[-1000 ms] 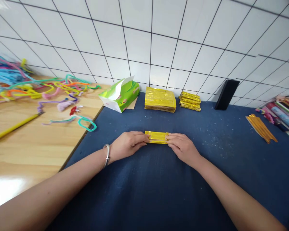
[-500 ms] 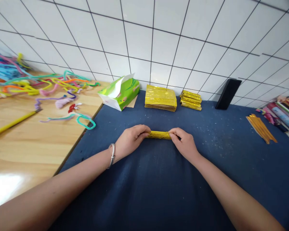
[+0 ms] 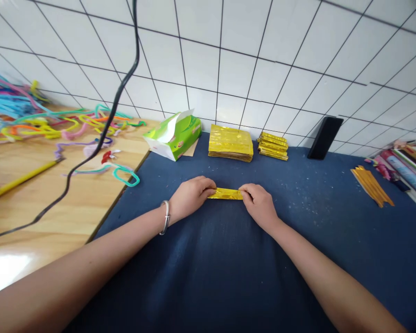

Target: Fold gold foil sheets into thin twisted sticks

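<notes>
Between my hands, a narrow folded strip of gold foil paper (image 3: pixel 225 194) lies level just over the dark blue table surface. My left hand (image 3: pixel 193 196), with a silver bangle at the wrist, pinches its left end. The right end is pinched between the thumb and fingers of my right hand (image 3: pixel 260 203). Both ends of the strip are hidden by fingertips. Behind my hands stands a stack of gold foil sheets (image 3: pixel 230 141), and beside it lies a pile of folded gold strips (image 3: pixel 273 146).
A green tissue pack (image 3: pixel 180 136) sits at the back left. On the wooden table (image 3: pixel 31 208) lie pipe cleaners (image 3: pixel 43 125) and a yellow stick (image 3: pixel 22 181). A black cable (image 3: pixel 116 99) crosses the view. A black block (image 3: pixel 326 138) leans on the wall; more gold strips (image 3: pixel 372 186) lie right.
The strip looks flatter now, its upper face smooth and bright. My right hand has shifted slightly left along it. A black cable has come into view on the left.
</notes>
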A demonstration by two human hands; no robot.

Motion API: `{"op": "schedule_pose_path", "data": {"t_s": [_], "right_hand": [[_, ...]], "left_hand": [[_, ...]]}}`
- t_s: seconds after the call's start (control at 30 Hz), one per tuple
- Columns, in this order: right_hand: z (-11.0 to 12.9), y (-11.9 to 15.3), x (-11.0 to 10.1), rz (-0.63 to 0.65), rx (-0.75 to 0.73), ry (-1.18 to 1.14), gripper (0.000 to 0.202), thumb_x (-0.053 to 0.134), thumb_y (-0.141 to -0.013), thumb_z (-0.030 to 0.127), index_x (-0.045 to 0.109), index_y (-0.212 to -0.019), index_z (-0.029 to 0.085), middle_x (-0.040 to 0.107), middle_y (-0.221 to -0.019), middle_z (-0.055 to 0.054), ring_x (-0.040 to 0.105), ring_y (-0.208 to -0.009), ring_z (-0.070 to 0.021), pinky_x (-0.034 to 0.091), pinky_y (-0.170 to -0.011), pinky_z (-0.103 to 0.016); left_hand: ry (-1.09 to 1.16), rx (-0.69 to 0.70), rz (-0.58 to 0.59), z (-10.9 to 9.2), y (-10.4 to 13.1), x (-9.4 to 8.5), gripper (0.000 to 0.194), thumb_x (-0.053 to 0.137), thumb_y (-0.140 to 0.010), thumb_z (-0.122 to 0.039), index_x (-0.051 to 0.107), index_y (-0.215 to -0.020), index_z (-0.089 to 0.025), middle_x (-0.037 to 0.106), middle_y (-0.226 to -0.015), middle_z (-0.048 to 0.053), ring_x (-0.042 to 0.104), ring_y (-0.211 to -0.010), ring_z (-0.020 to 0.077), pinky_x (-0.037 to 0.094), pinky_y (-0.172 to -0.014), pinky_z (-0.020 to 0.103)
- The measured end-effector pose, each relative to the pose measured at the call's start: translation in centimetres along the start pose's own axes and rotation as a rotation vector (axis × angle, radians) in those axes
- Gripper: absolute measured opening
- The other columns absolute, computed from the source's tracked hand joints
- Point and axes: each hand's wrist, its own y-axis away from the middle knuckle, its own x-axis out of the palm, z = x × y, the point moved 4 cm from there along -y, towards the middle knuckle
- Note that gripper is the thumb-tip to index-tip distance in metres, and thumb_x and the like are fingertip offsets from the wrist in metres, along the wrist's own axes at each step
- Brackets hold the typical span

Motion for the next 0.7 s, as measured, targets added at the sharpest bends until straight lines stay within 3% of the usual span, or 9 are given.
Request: {"op": "schedule_pose_path", "data": {"t_s": [0.33, 0.7], "right_hand": [[0.0, -0.4, 0.1, 0.020, 0.008, 0.032, 0.015, 0.044, -0.084, 0.013, 0.057, -0.085, 0.021, 0.062, -0.084, -0.003, 0.056, -0.082, -0.0171, 0.042, -0.077, -0.030], [0.3, -0.2, 0.3, 0.020, -0.032, 0.228, 0.017, 0.041, -0.089, 0.017, 0.057, -0.085, 0.021, 0.058, -0.081, -0.006, 0.050, -0.081, -0.0193, 0.041, -0.076, -0.032]], "left_hand": [[-0.146, -0.074, 0.167, 0.4, -2.2, -0.1, 0.016, 0.046, -0.084, -0.029, 0.059, -0.081, -0.021, 0.063, -0.080, 0.002, 0.059, -0.069, 0.0153, 0.040, -0.063, 0.025], [-0.232, -0.100, 0.112, 0.6, -1.6, 0.4, 0.017, 0.046, -0.086, -0.035, 0.055, -0.088, -0.020, 0.061, -0.083, 0.004, 0.060, -0.073, 0.0174, 0.040, -0.062, 0.026]]}}
